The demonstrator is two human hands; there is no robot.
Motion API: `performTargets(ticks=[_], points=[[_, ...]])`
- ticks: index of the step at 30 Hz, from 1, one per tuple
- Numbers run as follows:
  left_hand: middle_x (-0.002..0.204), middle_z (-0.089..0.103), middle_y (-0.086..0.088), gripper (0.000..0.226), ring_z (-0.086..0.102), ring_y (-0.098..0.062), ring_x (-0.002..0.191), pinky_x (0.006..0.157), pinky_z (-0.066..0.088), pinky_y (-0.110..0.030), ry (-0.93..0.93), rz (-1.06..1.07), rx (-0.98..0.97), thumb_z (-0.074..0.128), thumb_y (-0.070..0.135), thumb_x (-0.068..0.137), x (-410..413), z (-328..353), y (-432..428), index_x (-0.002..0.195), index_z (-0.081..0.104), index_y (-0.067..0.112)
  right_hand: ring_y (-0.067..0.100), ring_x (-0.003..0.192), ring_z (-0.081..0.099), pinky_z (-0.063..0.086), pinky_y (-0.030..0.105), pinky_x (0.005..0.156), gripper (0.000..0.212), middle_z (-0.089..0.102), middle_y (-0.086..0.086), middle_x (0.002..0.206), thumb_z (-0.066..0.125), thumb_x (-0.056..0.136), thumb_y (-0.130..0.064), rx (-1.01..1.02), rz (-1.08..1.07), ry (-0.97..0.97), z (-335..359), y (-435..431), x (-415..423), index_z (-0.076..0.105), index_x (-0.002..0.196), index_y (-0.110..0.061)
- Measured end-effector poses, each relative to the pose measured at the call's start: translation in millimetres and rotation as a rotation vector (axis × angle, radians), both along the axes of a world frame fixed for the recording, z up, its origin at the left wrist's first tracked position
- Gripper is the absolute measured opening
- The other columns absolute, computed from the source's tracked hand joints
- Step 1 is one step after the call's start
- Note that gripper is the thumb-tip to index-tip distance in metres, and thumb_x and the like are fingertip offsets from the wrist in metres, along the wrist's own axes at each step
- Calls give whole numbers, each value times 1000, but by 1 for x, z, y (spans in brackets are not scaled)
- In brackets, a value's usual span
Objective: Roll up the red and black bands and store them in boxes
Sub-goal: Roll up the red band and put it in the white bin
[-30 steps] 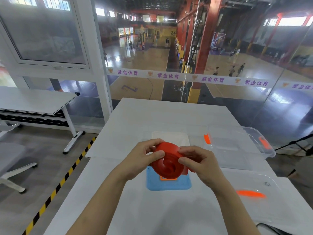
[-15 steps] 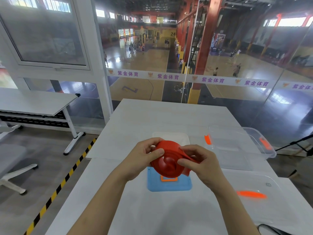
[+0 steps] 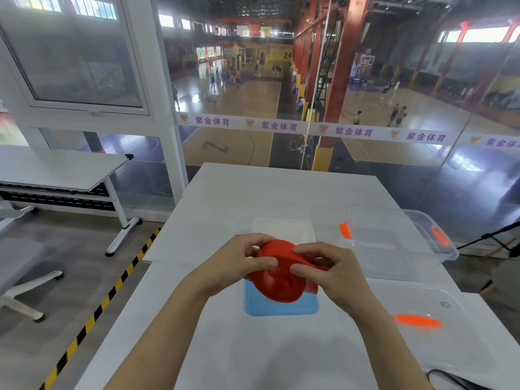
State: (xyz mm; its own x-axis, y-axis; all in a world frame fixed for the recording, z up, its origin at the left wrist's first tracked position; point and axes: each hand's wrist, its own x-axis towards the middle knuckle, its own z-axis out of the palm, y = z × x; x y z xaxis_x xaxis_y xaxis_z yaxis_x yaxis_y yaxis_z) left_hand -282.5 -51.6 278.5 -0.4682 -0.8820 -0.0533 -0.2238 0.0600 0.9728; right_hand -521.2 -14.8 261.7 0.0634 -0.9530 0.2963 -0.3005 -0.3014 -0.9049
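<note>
Red band is coiled into a roll and held just above the white surface, over a blue square mat. Left hand grips the roll's left edge, thumb across its face. Right hand pinches the loose outer strip. A clear plastic box stands to the right, apart.

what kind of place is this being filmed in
Probably an upper room overlooking an indoor sports hall: polished wooden basketball courts with players below, and a white strip with purple lettering across the glass wall.
</note>
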Motion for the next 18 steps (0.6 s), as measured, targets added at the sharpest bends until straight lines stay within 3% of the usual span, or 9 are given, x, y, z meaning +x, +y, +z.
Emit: performTargets(ticks=[5,9,11,14,16,18], points=[[110,78,-3,27,76,-24,105,90,65,-43,50,37,6,73,25,98,4,-4,2,124,73,32,17,101,77,62,31,89,28,81,-5,101,91,79,-11,40,16,-57,-1,-4,0,83,97,-29],[110,78,-6,26,76,-24,104,86,66,-39,85,103,-30,70,19,100,12,-2,-1,121,74,33,16,96,76,59,28,83,24,82,-1,98,73,95,-5,71,-11,-85,-11,-4,-18,82,95,-27],[111,79,-6,26,76,-23,105,86,66,-39,124,133,-32,68,17,101,17,0,-3,123,73,30,21,94,74,59,33,83,24,80,1,97,67,101,-9,77,-41,-69,-21,-6,-26,80,96,-28],[114,78,-8,28,75,-25,108,88,66,-43,167,166,-30,68,17,101,21,-2,-5,127,71,25,15,91,71,55,27,81,13,77,-1,96,62,102,-26,107,-34,-122,-33,-9,-27,75,102,-25],[115,78,-9,29,75,-26,109,87,66,-44,217,205,-5,67,17,101,21,-3,-6,128,71,24,14,94,69,54,29,83,24,75,-1,100,54,98,-30,140,-8,-148,-42,-11,-27,73,110,-23],[116,78,-9,27,75,-26,111,86,66,-45,252,246,16,67,19,101,22,-7,-8,127,71,25,21,103,69,57,37,90,33,75,2,108,48,94,-21,177,30,-188,-50,-14,-30,73,116,-26]])
